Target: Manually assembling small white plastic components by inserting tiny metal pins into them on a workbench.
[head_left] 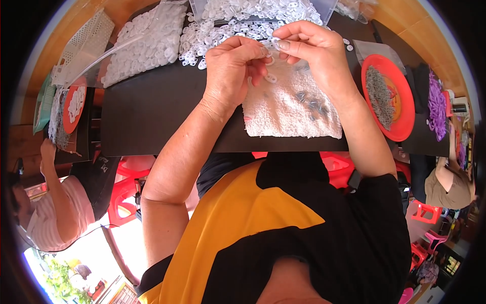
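Observation:
My left hand [230, 66] and my right hand [316, 48] meet above the far edge of a pale towel [283, 119], fingertips almost touching. Between the right thumb and forefinger is a small white oval plastic piece [275, 42]. The left thumb and forefinger are pinched together close beside it; what they hold is too small to make out. Another white oval piece [271, 78] is just below the left fingers. Several thin grey metal bits [313, 104] lie on the towel. Behind my hands, loose white oval pieces [195, 43] spread over the dark table [152, 119].
A clear bag [144, 43] of white pieces lies at the far left, beside a clear bin [331, 11] heaped with more. To the right, a red plate [405, 119] holds a grey metal pile; purple pieces [437, 104] lie beyond. Other people [61, 213] sit at both sides.

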`<state>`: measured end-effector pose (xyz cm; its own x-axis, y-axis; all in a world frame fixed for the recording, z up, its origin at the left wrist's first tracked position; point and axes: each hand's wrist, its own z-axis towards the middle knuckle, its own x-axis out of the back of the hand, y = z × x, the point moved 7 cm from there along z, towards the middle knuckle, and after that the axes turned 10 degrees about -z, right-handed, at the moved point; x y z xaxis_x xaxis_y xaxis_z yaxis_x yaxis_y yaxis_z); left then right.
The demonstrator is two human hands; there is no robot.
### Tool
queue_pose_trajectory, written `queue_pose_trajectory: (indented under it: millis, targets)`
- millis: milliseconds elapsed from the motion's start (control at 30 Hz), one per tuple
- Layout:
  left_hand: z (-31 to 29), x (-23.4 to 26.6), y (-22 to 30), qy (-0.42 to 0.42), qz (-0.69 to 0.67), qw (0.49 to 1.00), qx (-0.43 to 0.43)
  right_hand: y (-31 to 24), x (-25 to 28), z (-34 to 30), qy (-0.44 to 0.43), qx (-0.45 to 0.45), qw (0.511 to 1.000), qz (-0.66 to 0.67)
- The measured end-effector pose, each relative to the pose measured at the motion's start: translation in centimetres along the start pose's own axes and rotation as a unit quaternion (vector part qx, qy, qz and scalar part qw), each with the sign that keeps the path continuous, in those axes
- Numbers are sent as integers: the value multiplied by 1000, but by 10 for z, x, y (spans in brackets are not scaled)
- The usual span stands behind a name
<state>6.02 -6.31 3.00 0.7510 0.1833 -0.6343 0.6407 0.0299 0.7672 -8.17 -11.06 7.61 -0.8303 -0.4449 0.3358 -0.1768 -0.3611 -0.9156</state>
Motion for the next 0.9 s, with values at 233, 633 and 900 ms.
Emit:
queue_pose_trajectory:
  millis: [233, 633, 900]
  targets:
    - [-1, -2, -1, -8, 8, 1000, -6, -1, -5, -3, -14, 28, 1000, -5]
    - [-8, -19, 8, -89, 36, 990, -106, -4, 6, -4, -13, -9, 999, 42]
    - [-15, -26, 8, -127, 157, 972, -117, 1, 7, -5, -65, -8, 996, 67]
